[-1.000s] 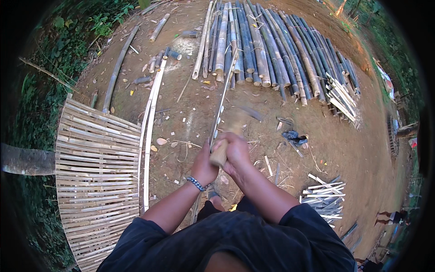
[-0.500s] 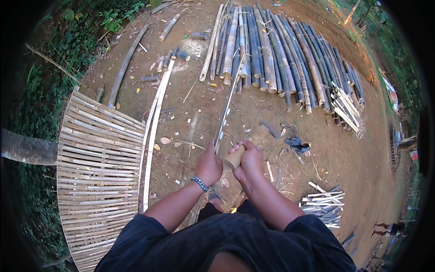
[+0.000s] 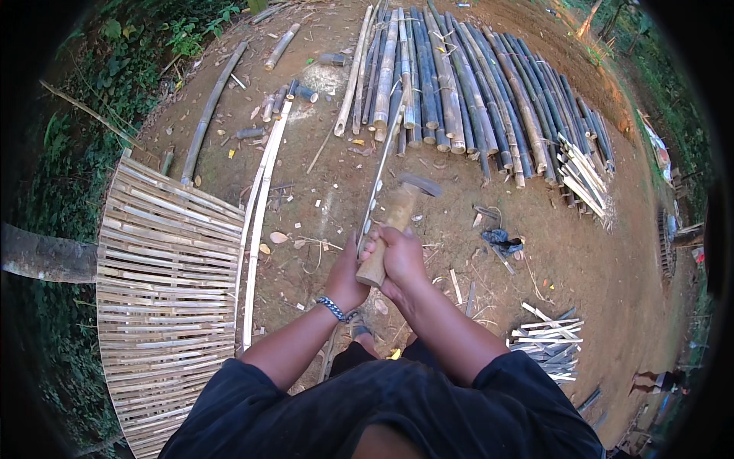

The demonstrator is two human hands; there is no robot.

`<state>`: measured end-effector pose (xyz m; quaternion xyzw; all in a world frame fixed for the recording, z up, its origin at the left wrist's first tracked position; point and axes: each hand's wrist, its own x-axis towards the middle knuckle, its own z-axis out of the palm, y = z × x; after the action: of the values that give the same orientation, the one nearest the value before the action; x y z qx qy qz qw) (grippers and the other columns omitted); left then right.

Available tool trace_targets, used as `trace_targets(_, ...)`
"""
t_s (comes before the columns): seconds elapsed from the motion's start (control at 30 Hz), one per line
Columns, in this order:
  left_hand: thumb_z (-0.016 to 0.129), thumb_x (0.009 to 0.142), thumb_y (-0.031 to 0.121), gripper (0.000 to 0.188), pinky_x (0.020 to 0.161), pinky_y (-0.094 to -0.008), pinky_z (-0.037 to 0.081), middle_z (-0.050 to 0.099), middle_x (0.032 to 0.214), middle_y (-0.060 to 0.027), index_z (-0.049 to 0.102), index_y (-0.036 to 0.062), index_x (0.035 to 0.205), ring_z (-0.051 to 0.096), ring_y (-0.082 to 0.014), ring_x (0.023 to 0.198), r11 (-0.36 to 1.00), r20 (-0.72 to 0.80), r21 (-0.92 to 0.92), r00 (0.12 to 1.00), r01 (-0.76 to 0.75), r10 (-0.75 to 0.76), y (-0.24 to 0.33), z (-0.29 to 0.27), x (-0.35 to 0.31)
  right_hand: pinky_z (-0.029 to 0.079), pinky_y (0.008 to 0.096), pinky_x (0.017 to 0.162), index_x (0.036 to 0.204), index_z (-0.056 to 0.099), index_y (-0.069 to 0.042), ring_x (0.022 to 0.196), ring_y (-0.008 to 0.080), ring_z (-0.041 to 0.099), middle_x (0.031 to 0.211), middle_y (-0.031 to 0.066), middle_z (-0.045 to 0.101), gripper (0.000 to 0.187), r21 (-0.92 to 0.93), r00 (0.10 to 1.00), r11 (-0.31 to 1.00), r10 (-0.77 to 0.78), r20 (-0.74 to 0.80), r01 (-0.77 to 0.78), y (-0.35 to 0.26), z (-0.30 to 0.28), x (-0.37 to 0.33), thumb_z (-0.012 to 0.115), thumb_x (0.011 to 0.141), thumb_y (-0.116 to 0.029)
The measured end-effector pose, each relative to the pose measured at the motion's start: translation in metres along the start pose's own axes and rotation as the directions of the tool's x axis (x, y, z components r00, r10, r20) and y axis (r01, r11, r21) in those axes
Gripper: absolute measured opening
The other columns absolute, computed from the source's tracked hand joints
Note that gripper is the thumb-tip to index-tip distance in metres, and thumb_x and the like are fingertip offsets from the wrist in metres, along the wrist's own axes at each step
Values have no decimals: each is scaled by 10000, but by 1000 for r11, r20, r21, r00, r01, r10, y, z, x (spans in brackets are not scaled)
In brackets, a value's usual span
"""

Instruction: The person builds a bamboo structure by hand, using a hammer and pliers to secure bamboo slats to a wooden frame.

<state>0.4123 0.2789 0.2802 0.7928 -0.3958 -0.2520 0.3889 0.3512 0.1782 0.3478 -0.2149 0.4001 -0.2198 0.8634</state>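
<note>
The strip point(image 3: 388, 149) is long, narrow and slightly bent, with one dark side and a pale, thin edge. It rises from between the hands, in front of the person, and its far end reaches the lower ends of the poles point(image 3: 455, 92), which lie side by side on the ground point(image 3: 317, 229). The tool point(image 3: 394, 218) has a thick handle of light brown wood and a dark, flat blade point(image 3: 420, 184), which stands across the handle's upper end, to the right of the strip.

The blade and the upper part of the handle are a little blurred, so the exact form of the edge is difficult to see. The near end of the strip is hidden by the left hand point(image 3: 348, 273); I cannot tell how far it continues below. At the far end, the strip is hard to separate from the poles behind it.

The left hand, with a bracelet point(image 3: 331, 308) at its wrist, is closed around the strip. The right hand point(image 3: 403, 258) is clamped on the handle, its fingers curled around, and the blunt lower end comes out beneath them. Both hands are very near each other; whether they touch, I cannot tell.
</note>
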Motion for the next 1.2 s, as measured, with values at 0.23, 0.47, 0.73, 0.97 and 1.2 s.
trace_targets(0.23, 546, 832, 25, 719, 906, -437, 516, 607, 1219, -318, 303, -35, 1505, 643, -426, 1073, 994, -47, 86, 997, 68, -64, -12, 0, -3, 514, 351, 552, 1128, 382, -86, 652, 188, 542, 878, 93, 524, 191, -77, 984, 990, -127, -123, 119, 35, -77, -6, 491, 973, -61)
trace_targets(0.47, 528, 845, 17, 701, 868, -428, 517, 625, 1199, -292, 312, -24, 1510, 660, -384, 1006, 990, 9, 18, 990, 140, -140, -3, -9, 0, 516, 352, 538, 1107, 403, -68, 635, 191, 559, 831, 83, 540, 164, 82, 993, 997, 13, -114, -3, 59, -89, 71, 508, 983, -79)
trace_targets(0.73, 510, 867, 19, 665, 1065, -373, 414, 513, 1400, -287, 332, -45, 1505, 547, -344, 1262, 986, 52, -39, 986, 161, -159, 5, -17, 1, 522, 347, 520, 1090, 407, -53, 605, 190, 562, 796, 86, 545, 148, 121, 988, 988, 112, -102, -99, 52, -82, 101, 505, 981, -75)
trace_targets(0.97, 500, 860, 5, 663, 1138, -383, 342, 478, 1432, -299, 323, -75, 1494, 470, -368, 1355, 996, 19, 34, 997, 79, -80, 0, -6, -1, 513, 374, 499, 1002, 437, -21, 573, 207, 545, 724, 88, 519, 84, 15, 995, 995, 96, -25, -95, 47, -76, 110, 488, 947, -58)
trace_targets(1.2, 503, 858, 2, 669, 1124, -385, 361, 485, 1434, -287, 325, -61, 1500, 479, -361, 1355, 996, 11, 78, 999, 50, -51, 5, -5, -2, 516, 378, 502, 908, 463, -14, 575, 211, 554, 723, 93, 525, 73, 200, 970, 979, 79, -230, -32, 46, -67, 101, 508, 944, -59)
